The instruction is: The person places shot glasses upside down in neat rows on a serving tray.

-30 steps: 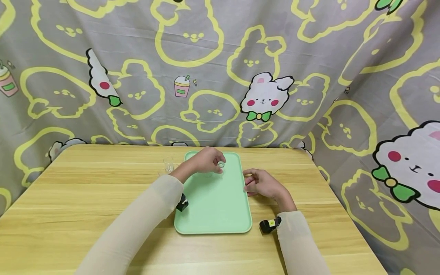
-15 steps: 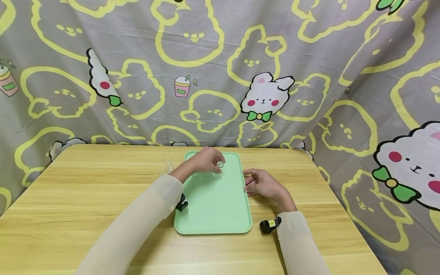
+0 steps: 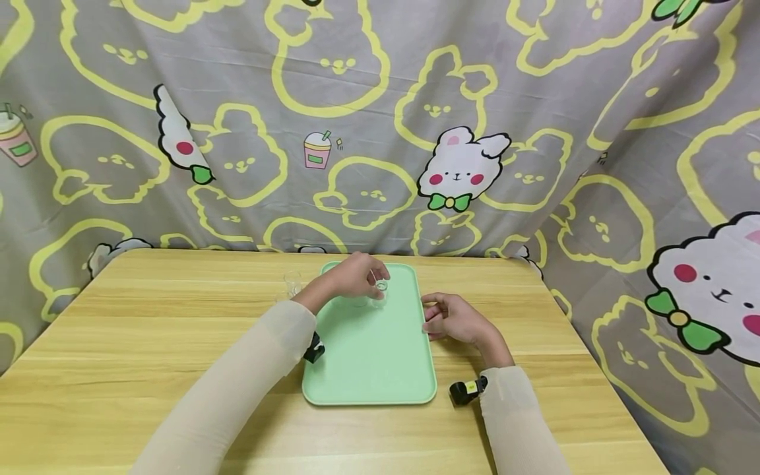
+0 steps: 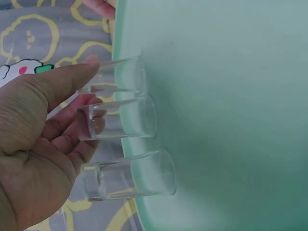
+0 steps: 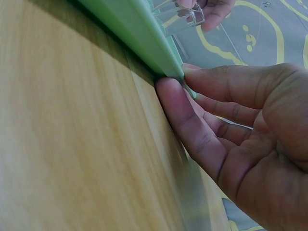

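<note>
A pale green tray (image 3: 371, 359) lies lengthwise on the table. My left hand (image 3: 356, 276) is over its far part, holding a small clear glass (image 4: 132, 77) between thumb and fingers. Beside that glass, a second glass (image 4: 139, 118) and a third glass (image 4: 156, 175) stand in a row on the tray in the left wrist view. The glasses have their thick bases up and rims down. In the head view my left hand partly hides the row. My right hand (image 3: 456, 320) pinches the tray's right rim, with one digit low against its outer side at the tabletop.
More clear glassware (image 3: 292, 282) stands on the wooden table (image 3: 178, 330) left of the tray, partly behind my left forearm. A patterned grey curtain (image 3: 368, 119) hangs behind the table and along its right side. Black wrist cameras (image 3: 466, 391) sit on both wrists.
The head view has shifted very slightly. Both hands keep their places, the left at the glass and the right at the tray's rim.
</note>
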The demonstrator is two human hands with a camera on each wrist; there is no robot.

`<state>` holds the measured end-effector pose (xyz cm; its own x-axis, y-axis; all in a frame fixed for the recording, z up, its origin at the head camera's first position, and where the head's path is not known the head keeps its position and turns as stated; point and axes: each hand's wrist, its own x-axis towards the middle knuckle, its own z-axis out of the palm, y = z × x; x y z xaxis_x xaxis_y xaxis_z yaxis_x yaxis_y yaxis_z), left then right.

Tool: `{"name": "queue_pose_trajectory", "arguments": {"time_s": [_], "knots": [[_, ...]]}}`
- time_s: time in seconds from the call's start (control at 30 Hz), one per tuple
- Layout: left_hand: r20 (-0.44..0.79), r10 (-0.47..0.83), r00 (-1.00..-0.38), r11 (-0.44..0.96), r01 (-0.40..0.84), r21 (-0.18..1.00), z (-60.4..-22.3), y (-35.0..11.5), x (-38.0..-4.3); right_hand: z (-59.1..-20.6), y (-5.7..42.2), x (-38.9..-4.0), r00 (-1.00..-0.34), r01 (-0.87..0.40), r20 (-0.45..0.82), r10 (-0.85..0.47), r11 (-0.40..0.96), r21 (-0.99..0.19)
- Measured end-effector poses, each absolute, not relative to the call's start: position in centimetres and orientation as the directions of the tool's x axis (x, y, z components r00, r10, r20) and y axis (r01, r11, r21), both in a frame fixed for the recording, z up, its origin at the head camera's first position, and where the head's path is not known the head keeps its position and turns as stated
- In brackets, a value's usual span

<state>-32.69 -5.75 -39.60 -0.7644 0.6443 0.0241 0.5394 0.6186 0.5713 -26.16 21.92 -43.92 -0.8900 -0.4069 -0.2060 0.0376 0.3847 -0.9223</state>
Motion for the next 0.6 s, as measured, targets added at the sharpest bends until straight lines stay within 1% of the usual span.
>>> {"name": "queue_pose_trajectory", "arguments": {"time_s": [0.23, 0.6], "knots": [[0.052, 0.657, -0.752, 0.6, 0.563, 0.568, -38.4, -6.3, -32.7, -44.0, 22.2, -26.1, -0.892, 0.041, -0.208, -0.402, 0.387, -0.921], [0.096, 0.609, -0.787, 0.633, 0.556, 0.539, -36.4, -9.3, -32.6, -44.2, 22.1, -26.2, -0.888, 0.021, -0.195, -0.416, 0.388, -0.922]]}}
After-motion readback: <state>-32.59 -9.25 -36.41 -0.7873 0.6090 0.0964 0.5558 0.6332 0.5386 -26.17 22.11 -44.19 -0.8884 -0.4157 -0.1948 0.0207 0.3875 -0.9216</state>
